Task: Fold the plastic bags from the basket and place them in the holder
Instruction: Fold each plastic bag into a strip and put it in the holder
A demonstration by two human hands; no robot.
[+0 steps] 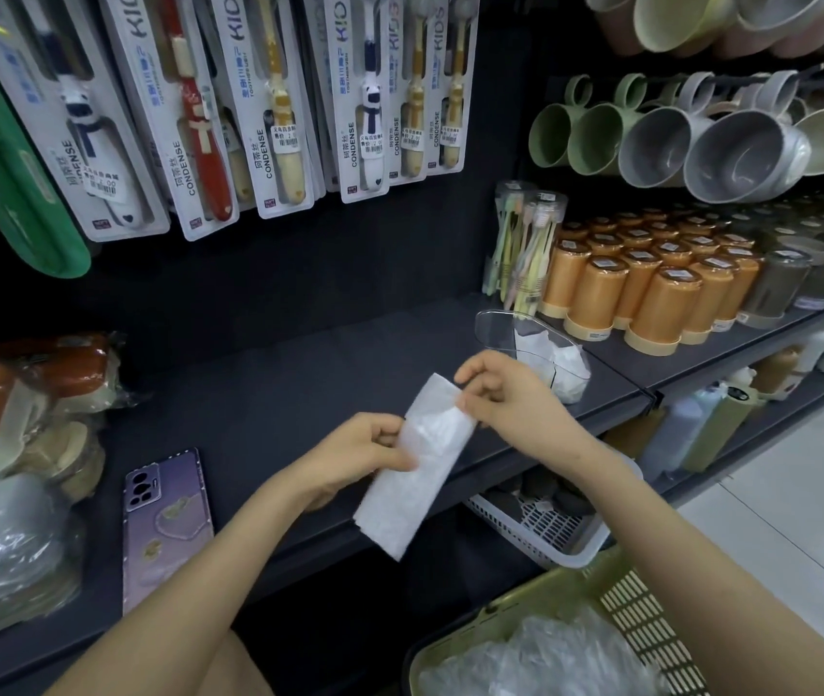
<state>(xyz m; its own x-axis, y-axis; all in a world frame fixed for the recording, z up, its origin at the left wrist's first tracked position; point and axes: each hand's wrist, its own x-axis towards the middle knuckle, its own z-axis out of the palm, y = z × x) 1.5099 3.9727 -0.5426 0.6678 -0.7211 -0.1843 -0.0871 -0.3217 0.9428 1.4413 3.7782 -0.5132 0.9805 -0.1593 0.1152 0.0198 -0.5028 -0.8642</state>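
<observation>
A white plastic bag (417, 469), folded into a long narrow strip, hangs over the front of the dark shelf (259, 394). My left hand (365, 452) pinches its left edge at mid-length. My right hand (510, 394) pinches the upper end, where a corner is turned down. The clear plastic holder (525, 339) stands on the shelf just behind my right hand, with folded white bags inside. At the bottom right a yellow-green basket (636, 610) holds several loose clear bags (540, 660).
A purple phone (166, 519) lies on the shelf to the left, beside wrapped goods (8, 444). Orange cups (651, 278) stand to the right of the holder. Packaged toothbrushes (269, 103) hang above. A white basket (540, 529) sits on the lower shelf.
</observation>
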